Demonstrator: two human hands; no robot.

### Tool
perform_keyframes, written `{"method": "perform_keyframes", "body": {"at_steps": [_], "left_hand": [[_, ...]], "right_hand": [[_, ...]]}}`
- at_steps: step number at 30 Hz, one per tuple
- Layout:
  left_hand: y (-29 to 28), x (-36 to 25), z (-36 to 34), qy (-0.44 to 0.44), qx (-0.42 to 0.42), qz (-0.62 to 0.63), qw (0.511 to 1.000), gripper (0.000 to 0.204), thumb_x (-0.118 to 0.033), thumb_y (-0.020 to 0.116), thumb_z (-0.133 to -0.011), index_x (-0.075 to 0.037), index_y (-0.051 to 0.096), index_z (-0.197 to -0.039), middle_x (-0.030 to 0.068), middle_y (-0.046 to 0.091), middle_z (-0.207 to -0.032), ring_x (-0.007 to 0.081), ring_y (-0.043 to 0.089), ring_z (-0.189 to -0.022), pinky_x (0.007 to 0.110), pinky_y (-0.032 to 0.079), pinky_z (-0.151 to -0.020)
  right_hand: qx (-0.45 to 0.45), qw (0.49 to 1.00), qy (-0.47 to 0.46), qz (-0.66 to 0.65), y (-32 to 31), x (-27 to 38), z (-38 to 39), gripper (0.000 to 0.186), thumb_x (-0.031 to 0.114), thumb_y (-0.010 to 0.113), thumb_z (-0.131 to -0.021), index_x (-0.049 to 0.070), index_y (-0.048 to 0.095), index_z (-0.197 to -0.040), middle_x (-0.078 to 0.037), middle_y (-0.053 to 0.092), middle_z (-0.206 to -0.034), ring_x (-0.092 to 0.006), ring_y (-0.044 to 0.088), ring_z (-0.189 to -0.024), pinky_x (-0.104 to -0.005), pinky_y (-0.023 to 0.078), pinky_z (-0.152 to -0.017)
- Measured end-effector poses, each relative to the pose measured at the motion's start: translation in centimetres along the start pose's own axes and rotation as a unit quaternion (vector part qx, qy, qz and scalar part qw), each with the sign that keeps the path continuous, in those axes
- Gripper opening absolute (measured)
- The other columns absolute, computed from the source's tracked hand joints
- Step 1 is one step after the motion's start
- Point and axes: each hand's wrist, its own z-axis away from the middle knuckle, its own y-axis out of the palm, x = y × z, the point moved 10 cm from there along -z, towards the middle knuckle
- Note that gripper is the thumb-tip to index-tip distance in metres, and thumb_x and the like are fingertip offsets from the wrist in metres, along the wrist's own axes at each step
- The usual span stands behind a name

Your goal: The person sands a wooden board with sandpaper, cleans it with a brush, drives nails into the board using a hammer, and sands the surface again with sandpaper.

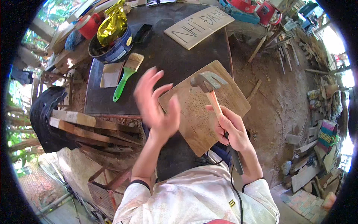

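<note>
Reference: clock directions are taken from the centre of the wooden board (195, 115), with 12 o'clock toward the top of the view.

Main work area: the board lies turned diagonally at the near right part of the black tabletop (169, 54); its 3 o'clock corner extends past the table's right edge. Its face carries many small dark marks, concentrated in the middle.

Right hand (234, 132): located at 4 o'clock, fingers curled around the handle of the hammer (212, 99). The hammer is over the board — head toward 12 o'clock, black grip end toward 5 o'clock, claw pointing right. Whether the head contacts the board cannot be told.

Left hand (156, 104): located at 9 o'clock, holding nothing, fingers spread and thumb apart. The fingers are blurred. The hand overlaps the board's left corner in the view; contact cannot be told.

Adjacent items: a green-handled brush (127, 76) lies at 10 o'clock, bristles upward, just beside a tan rectangular piece (109, 77). Farther out at 10 o'clock stands a blue tub (118, 54) containing a crumpled yellow wrapper (113, 28). A lettered plank (199, 28) lies at 12 o'clock. Stacked timber (93, 128) sits between 8 and 9 o'clock.
</note>
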Motion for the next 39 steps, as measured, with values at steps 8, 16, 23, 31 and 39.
{"method": "perform_keyframes", "body": {"at_steps": [8,16,23,31,39], "left_hand": [[-8.3,-22.1,5.1,0.413,-0.227,0.455,0.755,0.083,-0.02,0.071,-0.101,-0.013,0.027,-0.171,0.0123,0.023,-0.178,0.0269,0.03,-0.162,0.041,0.063,-0.097],[-8.8,-21.2,4.2,0.367,-0.198,0.525,0.742,0.069,-0.016,0.067,-0.103,-0.01,0.039,-0.166,0.0111,0.025,-0.177,0.0267,0.049,-0.151,0.039,0.063,-0.094],[-9.7,-20.8,3.9,0.352,-0.2,0.501,0.765,0.067,-0.016,0.066,-0.104,-0.01,0.041,-0.166,0.0106,0.026,-0.177,0.026,0.05,-0.149,0.039,0.063,-0.094],[-10.1,-21.2,4.3,0.336,-0.233,0.468,0.783,0.066,-0.02,0.064,-0.106,-0.01,0.041,-0.166,0.0084,0.023,-0.178,0.0238,0.052,-0.147,0.036,0.062,-0.092],[-10.9,-20.9,4.6,0.353,-0.241,0.457,0.78,0.068,-0.021,0.065,-0.105,-0.009,0.039,-0.167,0.0082,0.023,-0.178,0.0232,0.056,-0.142,0.036,0.062,-0.089]], "right_hand": [[-0.043,0.999,-0.005,-0.023,-1.8,-2.1,-2.4,0.045,0.028,0.045,-0.119,-0.001,0.051,-0.153,0.005,0.044,-0.077,-0.0018,0.04,-0.053,-0.0207,0.033,-0.045],[-0.044,0.998,-0.007,-0.036,-0.9,-2.8,-2.9,0.045,0.029,0.046,-0.119,0.0,0.052,-0.153,0.005,0.045,-0.078,-0.0019,0.04,-0.056,-0.0196,0.036,-0.045],[-0.04,0.999,-0.014,-0.03,0.1,-3.2,-3.2,0.045,0.028,0.045,-0.119,0.0,0.051,-0.153,0.005,0.046,-0.079,-0.0014,0.04,-0.06,-0.0195,0.036,-0.045],[-0.042,0.999,-0.009,-0.023,0.6,-3.4,-3.3,0.044,0.028,0.045,-0.119,0.001,0.052,-0.153,0.005,0.045,-0.079,-0.0014,0.039,-0.058,-0.0191,0.036,-0.045],[-0.044,0.999,-0.013,-0.021,0.9,-3.6,-3.4,0.045,0.029,0.045,-0.119,0.001,0.052,-0.153,0.005,0.044,-0.077,-0.0013,0.039,-0.055,-0.0197,0.035,-0.044]]}}
